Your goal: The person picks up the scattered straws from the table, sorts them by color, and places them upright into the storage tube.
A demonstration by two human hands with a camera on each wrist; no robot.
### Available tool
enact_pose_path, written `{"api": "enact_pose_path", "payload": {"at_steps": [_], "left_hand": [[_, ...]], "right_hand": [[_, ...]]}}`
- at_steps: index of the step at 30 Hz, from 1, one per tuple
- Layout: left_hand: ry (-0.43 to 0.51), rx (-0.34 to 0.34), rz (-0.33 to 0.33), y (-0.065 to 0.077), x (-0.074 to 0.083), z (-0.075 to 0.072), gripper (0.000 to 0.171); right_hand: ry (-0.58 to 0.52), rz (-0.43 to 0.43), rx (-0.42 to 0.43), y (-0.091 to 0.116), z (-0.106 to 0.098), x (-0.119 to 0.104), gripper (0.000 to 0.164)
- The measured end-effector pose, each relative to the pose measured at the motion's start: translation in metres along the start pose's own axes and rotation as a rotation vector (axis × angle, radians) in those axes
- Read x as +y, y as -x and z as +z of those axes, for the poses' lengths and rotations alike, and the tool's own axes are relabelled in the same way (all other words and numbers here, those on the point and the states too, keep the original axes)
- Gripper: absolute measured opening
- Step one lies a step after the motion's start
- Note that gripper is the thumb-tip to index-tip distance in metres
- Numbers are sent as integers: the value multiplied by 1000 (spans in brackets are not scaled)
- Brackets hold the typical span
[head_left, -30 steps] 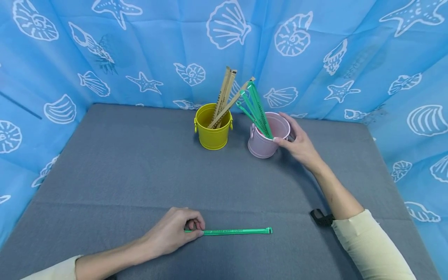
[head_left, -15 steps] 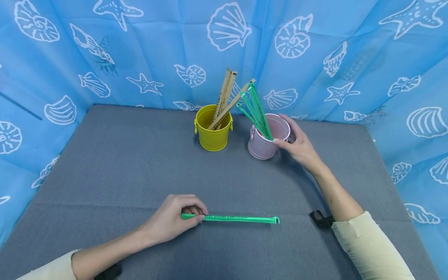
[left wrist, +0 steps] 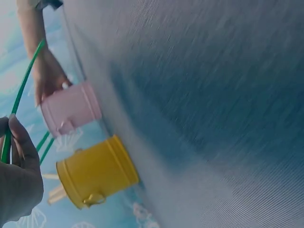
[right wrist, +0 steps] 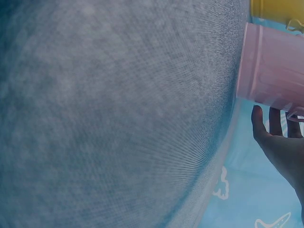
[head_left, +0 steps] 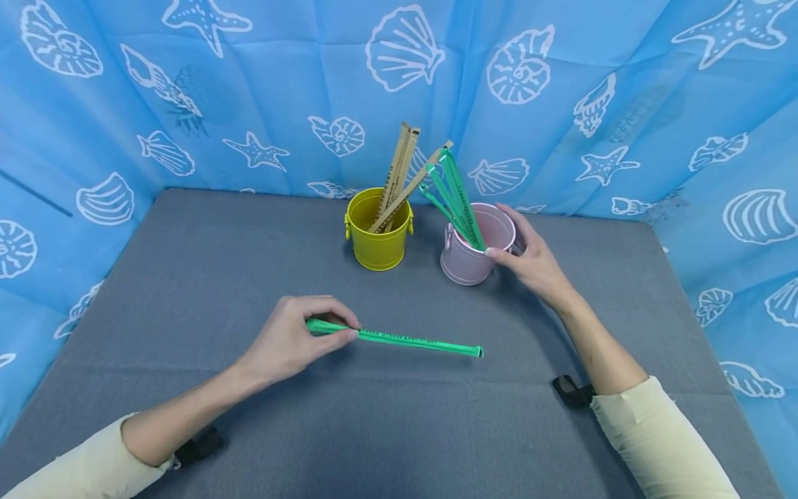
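Note:
My left hand pinches a long, thin green wrapped stick near one end, between thumb and fingers. Raised over the grey cloth, the stick points right with its far end tipped a little down. Dark print runs along it. My right hand holds the rim and right side of a pink bucket, which stands on the table. Several green wrapped sticks lean leftward out of this bucket. In the right wrist view, the fingers lie against the bucket's side.
A yellow bucket stands left of the pink one, holding several tan wrapped sticks. The grey cloth-covered table ends at a blue curtain printed with white shells. A black strap shows at the right forearm.
My left hand has lifted the green stick and moved it away from me, toward the buckets; the stick now tilts downward to the right. The right hand stays at the pink bucket.

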State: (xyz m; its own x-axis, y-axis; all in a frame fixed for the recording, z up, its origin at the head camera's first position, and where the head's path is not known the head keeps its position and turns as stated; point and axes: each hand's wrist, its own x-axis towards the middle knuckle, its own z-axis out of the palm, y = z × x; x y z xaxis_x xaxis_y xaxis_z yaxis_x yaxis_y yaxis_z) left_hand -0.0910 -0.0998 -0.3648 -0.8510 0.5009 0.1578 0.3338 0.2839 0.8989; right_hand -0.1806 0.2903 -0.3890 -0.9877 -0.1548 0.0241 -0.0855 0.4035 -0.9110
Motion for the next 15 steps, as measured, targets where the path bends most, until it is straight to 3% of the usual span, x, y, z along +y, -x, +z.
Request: {"api": "enact_pose_path", "payload": {"at_steps": [8, 15], "left_hand": [[13, 86, 18, -25, 9, -17, 9], [-8, 122, 27, -46, 13, -26, 8]], "right_hand": [[-15, -23, 9, -1, -2, 0, 78], [-31, -24, 1, -1, 0, 1, 78]]}}
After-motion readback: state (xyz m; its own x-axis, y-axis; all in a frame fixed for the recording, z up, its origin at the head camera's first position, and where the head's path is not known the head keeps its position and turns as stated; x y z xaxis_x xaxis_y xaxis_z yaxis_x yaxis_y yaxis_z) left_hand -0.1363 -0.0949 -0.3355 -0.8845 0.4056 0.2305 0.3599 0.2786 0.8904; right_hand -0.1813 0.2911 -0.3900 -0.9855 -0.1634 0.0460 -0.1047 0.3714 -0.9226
